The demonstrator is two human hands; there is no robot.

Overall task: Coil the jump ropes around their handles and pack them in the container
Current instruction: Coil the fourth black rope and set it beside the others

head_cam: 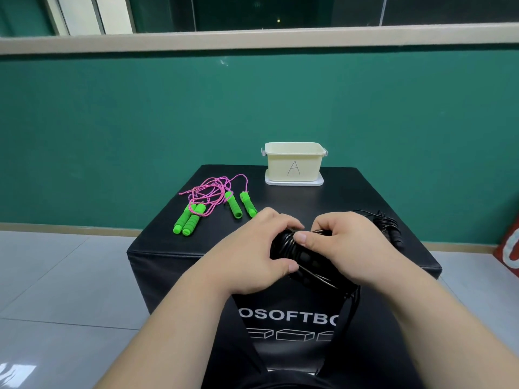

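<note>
Left hand (257,255) and right hand (345,248) each in closed grip on coiled black jump rope (292,252), above black padded box (179,256); cream plastic container (294,162) stands behind.

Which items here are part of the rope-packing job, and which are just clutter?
Job:
- black rope being coiled by left hand and right hand
- second black rope
- green-handled pink ropes
- cream container marked A

Bystanders:
- black soft box, only the work surface
- red object at right edge
</note>
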